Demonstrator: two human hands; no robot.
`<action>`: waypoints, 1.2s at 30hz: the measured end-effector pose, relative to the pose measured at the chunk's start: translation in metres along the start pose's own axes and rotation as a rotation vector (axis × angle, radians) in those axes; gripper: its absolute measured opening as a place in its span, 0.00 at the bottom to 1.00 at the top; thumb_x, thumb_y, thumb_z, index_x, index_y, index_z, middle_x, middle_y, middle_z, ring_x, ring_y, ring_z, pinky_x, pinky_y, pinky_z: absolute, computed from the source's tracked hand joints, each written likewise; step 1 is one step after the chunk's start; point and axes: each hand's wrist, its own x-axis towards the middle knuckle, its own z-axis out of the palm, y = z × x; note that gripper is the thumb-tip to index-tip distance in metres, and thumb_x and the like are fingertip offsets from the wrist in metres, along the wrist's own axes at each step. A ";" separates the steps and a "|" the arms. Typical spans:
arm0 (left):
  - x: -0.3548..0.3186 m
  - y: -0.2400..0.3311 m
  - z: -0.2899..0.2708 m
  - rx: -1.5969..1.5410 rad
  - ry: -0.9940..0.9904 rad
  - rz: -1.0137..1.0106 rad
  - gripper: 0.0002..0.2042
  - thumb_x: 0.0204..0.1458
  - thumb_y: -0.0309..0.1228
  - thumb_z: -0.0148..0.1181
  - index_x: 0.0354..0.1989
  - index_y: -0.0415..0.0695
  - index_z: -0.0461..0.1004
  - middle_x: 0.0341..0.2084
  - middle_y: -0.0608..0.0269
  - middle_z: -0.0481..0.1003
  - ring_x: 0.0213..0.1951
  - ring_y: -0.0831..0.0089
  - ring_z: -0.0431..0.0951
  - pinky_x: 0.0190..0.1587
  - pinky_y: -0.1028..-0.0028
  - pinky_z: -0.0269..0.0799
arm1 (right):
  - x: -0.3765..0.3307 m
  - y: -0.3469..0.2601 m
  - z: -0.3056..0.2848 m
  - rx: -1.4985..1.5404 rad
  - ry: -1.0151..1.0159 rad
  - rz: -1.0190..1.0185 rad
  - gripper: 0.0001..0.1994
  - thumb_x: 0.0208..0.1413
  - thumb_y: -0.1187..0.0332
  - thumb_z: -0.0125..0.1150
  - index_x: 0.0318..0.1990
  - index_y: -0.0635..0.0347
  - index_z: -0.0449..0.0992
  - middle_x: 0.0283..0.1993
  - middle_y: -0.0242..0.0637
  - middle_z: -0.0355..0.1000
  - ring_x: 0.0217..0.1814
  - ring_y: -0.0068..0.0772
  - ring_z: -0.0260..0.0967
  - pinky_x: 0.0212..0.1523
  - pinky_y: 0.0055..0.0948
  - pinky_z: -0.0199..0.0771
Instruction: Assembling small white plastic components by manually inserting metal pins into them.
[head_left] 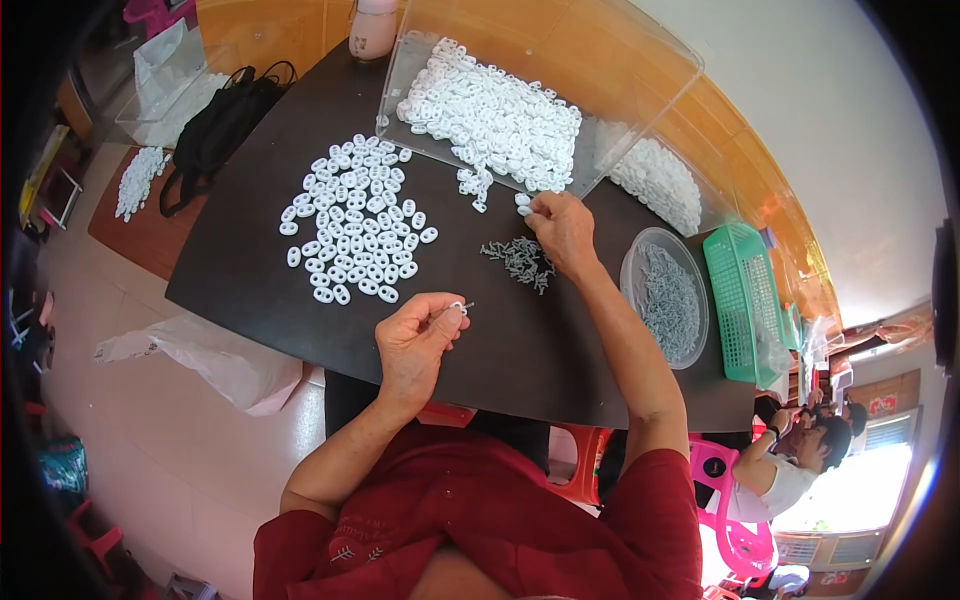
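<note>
My left hand (412, 345) is closed near the table's front edge, pinching a small white oval plastic piece (459, 308) with a thin grey pin sticking out of it. Farther off, my right hand (562, 232) has its fingertips closed on another white piece (523, 208) at the lip of a clear plastic bin. Just below that hand lies a small heap of grey pins (518, 262). Many white oval pieces with two holes (355, 225) are spread flat on the left of the dark table (240, 250).
The tilted clear bin (385, 85) holds a pile of white pieces. A round tub (625, 275) of grey pins and a green basket (735, 300) stand at right. A pink-lidded jar (372, 32) sits behind. A black bag (225, 125) lies left; another person (775, 475) sits at far right.
</note>
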 end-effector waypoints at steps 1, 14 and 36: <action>0.000 0.000 0.001 -0.013 0.014 0.000 0.07 0.51 0.24 0.57 0.36 0.34 0.74 0.24 0.61 0.75 0.24 0.83 0.71 0.26 0.84 0.65 | -0.001 -0.001 -0.001 0.068 0.006 0.001 0.07 0.41 0.70 0.63 0.29 0.61 0.76 0.27 0.40 0.71 0.30 0.37 0.69 0.32 0.31 0.67; 0.007 0.014 0.003 -0.099 0.053 0.035 0.06 0.53 0.26 0.56 0.37 0.37 0.73 0.29 0.65 0.75 0.28 0.84 0.71 0.28 0.85 0.64 | -0.061 -0.078 -0.044 0.669 -0.285 0.036 0.05 0.45 0.75 0.63 0.31 0.63 0.75 0.24 0.24 0.67 0.25 0.12 0.59 0.25 0.17 0.61; 0.005 0.018 -0.002 -0.336 0.085 -0.114 0.07 0.53 0.25 0.54 0.36 0.33 0.72 0.30 0.56 0.75 0.29 0.74 0.75 0.27 0.78 0.72 | -0.095 -0.105 -0.029 0.932 -0.199 -0.046 0.10 0.47 0.77 0.63 0.39 0.63 0.74 0.30 0.28 0.69 0.32 0.16 0.65 0.34 0.18 0.66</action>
